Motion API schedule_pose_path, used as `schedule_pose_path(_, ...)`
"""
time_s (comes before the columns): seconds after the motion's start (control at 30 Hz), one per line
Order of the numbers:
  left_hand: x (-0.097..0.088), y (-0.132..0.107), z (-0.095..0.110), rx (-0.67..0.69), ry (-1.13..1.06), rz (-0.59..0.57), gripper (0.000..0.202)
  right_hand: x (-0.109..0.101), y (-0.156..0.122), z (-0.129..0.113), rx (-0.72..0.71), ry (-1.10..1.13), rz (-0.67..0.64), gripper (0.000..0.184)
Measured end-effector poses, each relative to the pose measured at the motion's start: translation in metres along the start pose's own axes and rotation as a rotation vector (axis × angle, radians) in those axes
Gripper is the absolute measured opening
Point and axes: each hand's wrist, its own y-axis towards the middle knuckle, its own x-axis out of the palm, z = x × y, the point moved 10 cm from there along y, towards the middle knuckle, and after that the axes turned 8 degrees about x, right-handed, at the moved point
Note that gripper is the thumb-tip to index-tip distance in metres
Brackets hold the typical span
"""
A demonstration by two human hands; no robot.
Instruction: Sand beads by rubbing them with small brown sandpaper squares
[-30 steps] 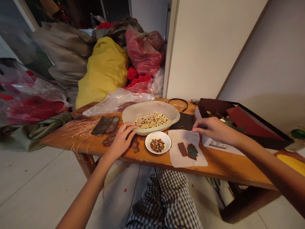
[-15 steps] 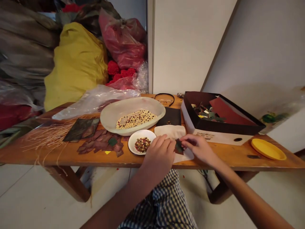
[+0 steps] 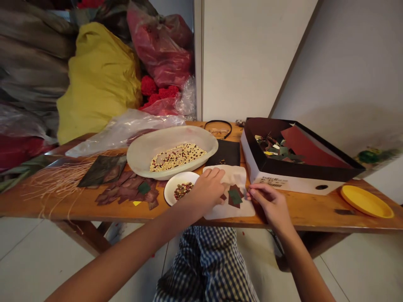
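Observation:
My left hand (image 3: 209,188) rests over the left part of a white sheet (image 3: 233,212), fingers bent together, with a small brown scrap (image 3: 223,197) showing at the fingertips. On the sheet's middle lies a green scrap (image 3: 234,195) on top of overlapping brown pieces (image 3: 233,206). My right hand (image 3: 272,203) is just off the sheet's right edge, thumb and index finger pinched. Whatever they pinch is too small to make out. Left of the sheet, a white dish (image 3: 170,191) of mixed coloured beads (image 3: 182,190) is partly covered by my left forearm.
Behind stands an oval basin (image 3: 141,153) of pale and dark beads. Brown scraps (image 3: 126,191) and pale strings (image 3: 53,176) lie left. At right are a shoebox (image 3: 256,172) holding scraps and a yellow plate (image 3: 367,202). Glasses (image 3: 217,131) and a black square (image 3: 225,153) lie behind.
My hands have moved apart, the right one drawing back from the green scrap to the sheet's edge. The green scrap and brown pieces now show uncovered. The view has shifted slightly.

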Motion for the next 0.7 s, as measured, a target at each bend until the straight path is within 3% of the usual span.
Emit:
schedule_pose_path(0.17,-0.011,-0.005,-0.005,-0.038,-0.164,0.103,0.013,0.000,0.000,0.002,0.012,0.038,0.009,0.024)
schedule_pose_path(0.23,-0.016,-0.014,-0.004,-0.102,-0.358,0.159,0.019,-0.003,0.000,0.000,0.003,0.053,0.032,0.024)
schedule_pose_path(0.3,-0.011,-0.027,-0.002,-0.225,-0.839,0.200,0.024,-0.006,-0.001,-0.003,-0.018,0.070,0.063,0.023)
schedule_pose_path(0.4,0.012,-0.050,0.017,-0.431,-1.641,0.237,0.025,-0.008,-0.008,-0.014,-0.075,0.097,0.111,0.019)
schedule_pose_path(0.5,0.023,-0.067,0.037,-0.501,-2.035,0.281,0.020,0.000,-0.029,-0.033,-0.126,0.108,0.106,0.016)
schedule_pose_path(0.6,0.027,-0.078,0.049,-0.506,-2.217,0.333,0.010,0.019,-0.061,-0.059,-0.175,0.081,0.028,0.015)
schedule_pose_path(0.7,0.027,-0.089,0.050,-0.544,-2.105,0.379,0.008,0.041,-0.093,-0.086,-0.251,0.011,-0.087,0.008)
